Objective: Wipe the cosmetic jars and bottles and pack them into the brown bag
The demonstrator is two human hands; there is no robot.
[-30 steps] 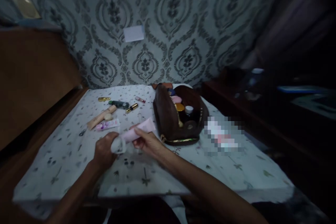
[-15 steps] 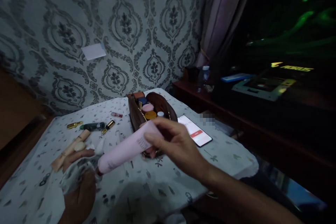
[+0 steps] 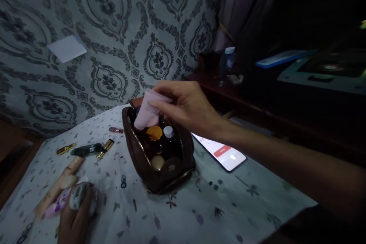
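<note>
My right hand [image 3: 183,106] grips the flat end of a pink tube [image 3: 147,111], whose lower end is down inside an open brown zippered bag [image 3: 133,152]. Within the bag are an orange-lidded jar [image 3: 154,133], a white-capped bottle [image 3: 168,132] and a round cream-coloured item [image 3: 157,162]. At the lower left, my left hand [image 3: 76,207] is closed on a crumpled white and green item [image 3: 78,196]. Beside that hand lie a purple and white tube [image 3: 58,203] and a long beige tube [image 3: 60,183].
Left of the bag lie a dark green tube [image 3: 87,149], two gold items, one a gold and black tube [image 3: 105,149], and a small red tube [image 3: 116,130]. A lit phone [image 3: 225,156] lies right of the bag. A capped bottle [image 3: 228,59] stands on the dark desk behind.
My right hand has moved up and away, turning the pink tube upright and putting its lower end into the bag. My left hand has left the tube's end. The view has shifted.
</note>
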